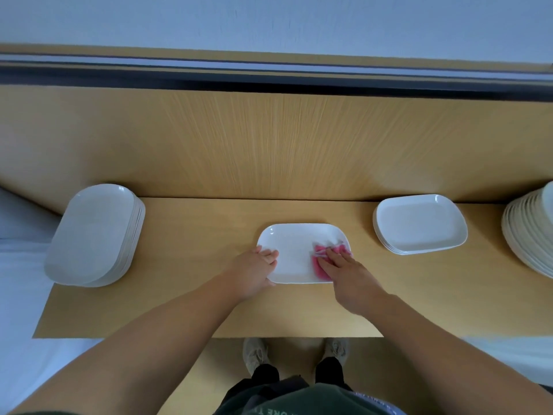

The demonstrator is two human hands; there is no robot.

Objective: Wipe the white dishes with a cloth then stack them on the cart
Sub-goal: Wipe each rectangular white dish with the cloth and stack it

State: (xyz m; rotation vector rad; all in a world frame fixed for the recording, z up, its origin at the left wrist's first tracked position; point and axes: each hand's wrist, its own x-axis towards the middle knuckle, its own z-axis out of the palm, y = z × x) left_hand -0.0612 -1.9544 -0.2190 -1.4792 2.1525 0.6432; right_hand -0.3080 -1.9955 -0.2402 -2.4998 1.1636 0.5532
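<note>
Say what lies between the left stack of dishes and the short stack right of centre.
Head view: one white dish, held by the left hand, with the right hand pressing a pink cloth on it.

The light wooden table bears four lots of white dishes. A single white dish lies flat at its middle. From that dish, a tall stack sits well apart at 9 o'clock, and a short stack sits at 2 o'clock (only a few dishes high). A third stack stands farther out at 3 o'clock, cut by the frame edge.
</note>
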